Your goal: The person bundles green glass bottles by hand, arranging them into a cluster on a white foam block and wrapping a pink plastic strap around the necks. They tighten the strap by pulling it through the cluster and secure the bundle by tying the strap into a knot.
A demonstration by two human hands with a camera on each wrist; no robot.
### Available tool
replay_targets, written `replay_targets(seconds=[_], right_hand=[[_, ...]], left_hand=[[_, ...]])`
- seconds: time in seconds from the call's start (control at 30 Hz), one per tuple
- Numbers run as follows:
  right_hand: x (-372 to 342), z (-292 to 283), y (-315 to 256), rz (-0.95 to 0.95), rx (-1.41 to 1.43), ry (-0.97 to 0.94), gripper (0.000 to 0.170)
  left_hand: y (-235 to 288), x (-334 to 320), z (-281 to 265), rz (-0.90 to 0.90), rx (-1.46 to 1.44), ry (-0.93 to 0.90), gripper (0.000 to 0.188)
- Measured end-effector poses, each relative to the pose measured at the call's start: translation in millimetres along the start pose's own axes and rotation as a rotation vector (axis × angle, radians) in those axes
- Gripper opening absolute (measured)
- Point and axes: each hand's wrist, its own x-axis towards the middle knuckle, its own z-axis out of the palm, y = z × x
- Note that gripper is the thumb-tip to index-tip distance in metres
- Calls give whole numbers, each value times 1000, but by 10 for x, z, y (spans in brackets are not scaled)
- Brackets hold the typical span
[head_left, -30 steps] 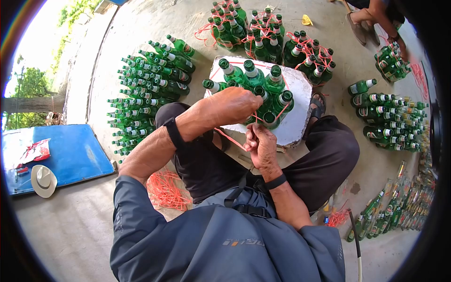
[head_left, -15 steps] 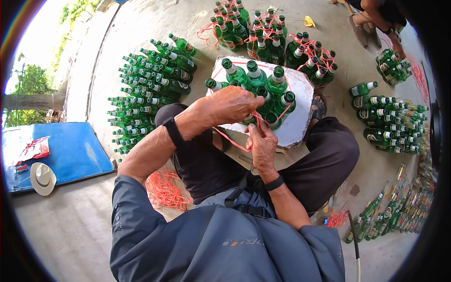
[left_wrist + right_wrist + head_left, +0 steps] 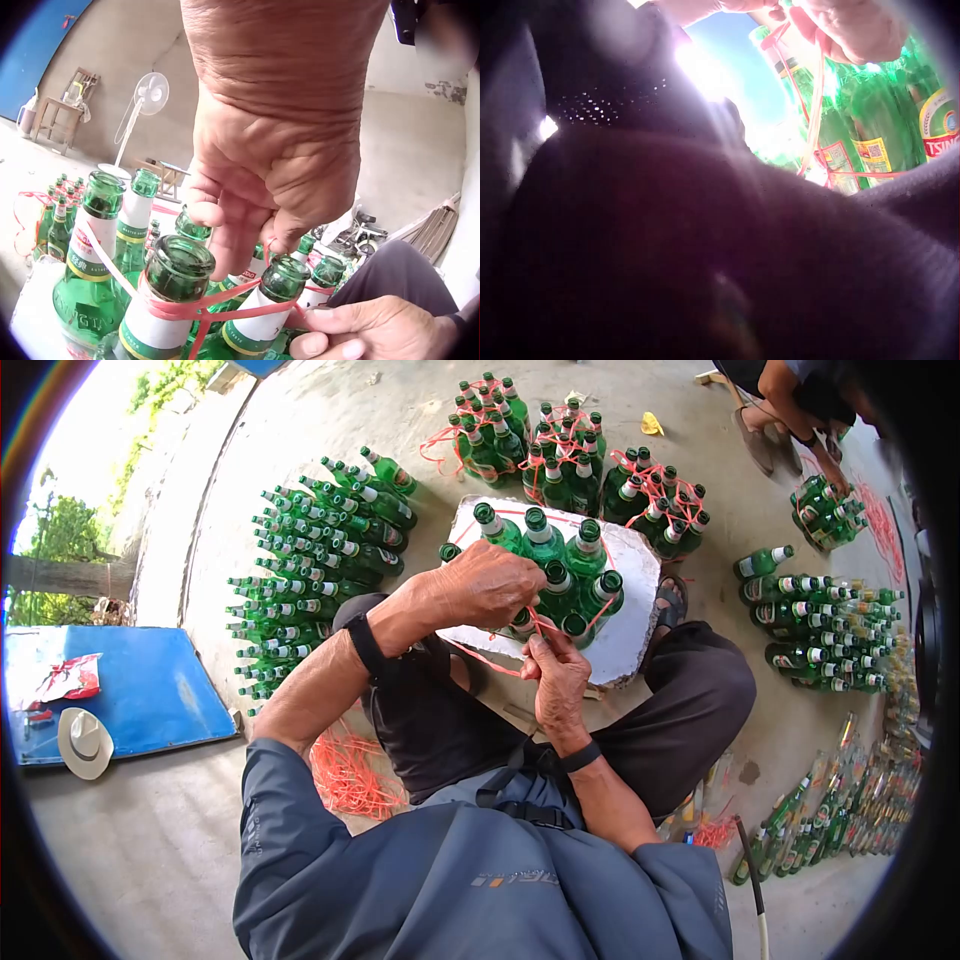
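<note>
A cluster of green beer bottles [image 3: 587, 550] stands upright on a white slab [image 3: 630, 632] between the person's knees. Red plastic twine [image 3: 247, 310] loops round the bottle necks and crosses between two of them. Over the near bottles, the left hand [image 3: 485, 584] pinches the twine between thumb and fingers, its wrist bent downward. Just below it, at the near side of the cluster, the right hand [image 3: 560, 682] pinches the twine with thumb and forefinger. A loose length of twine runs left from the right hand. In the right wrist view, dark cloth hides most of the scene.
Bundles of bottles tied with twine [image 3: 655, 500] stand beyond the slab. Rows of loose bottles [image 3: 330, 550] fill the left floor, with more bottles [image 3: 800, 605] at right. A twine heap [image 3: 355, 772] lies by the left leg. Another person's hand [image 3: 832, 470] reaches toward bottles at upper right.
The right hand has risen toward the left hand, its thumb and forefinger closing on the twine near the bottle necks. The left hand stays over the bottles. The head view has shifted slightly.
</note>
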Motion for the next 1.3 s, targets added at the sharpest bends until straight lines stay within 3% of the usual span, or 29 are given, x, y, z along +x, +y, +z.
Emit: replay_targets(seconds=[0.23,0.33,0.43,0.53,0.63,0.83,1.0,1.3], right_hand=[[42,-88,69,49,9,107,12],[39,-71,78,76,-9,54,10],[34,-90,129,130,-3,-5,11],[28,-78,117,212,1,54,13],[15,-98,42,191,-73,171,16],[-118,-364,-481,70,-507,-24,22],[-319,-356,-1029,287,-550,-173,22],[-288,-392,-706,139,-614,-189,21]], left_hand=[[-74,-33,-90,-33,-266,-136,23],[-183,-54,44,14,-454,-12,19],[-215,-28,94,-7,-653,30,19],[-156,-4,52,-91,-870,12,19],[-154,6,17,-156,-849,-30,18],[-136,-66,-70,-151,-470,12,17],[-108,-112,-22,-244,-434,101,19],[58,-261,81,-311,-250,279,17]])
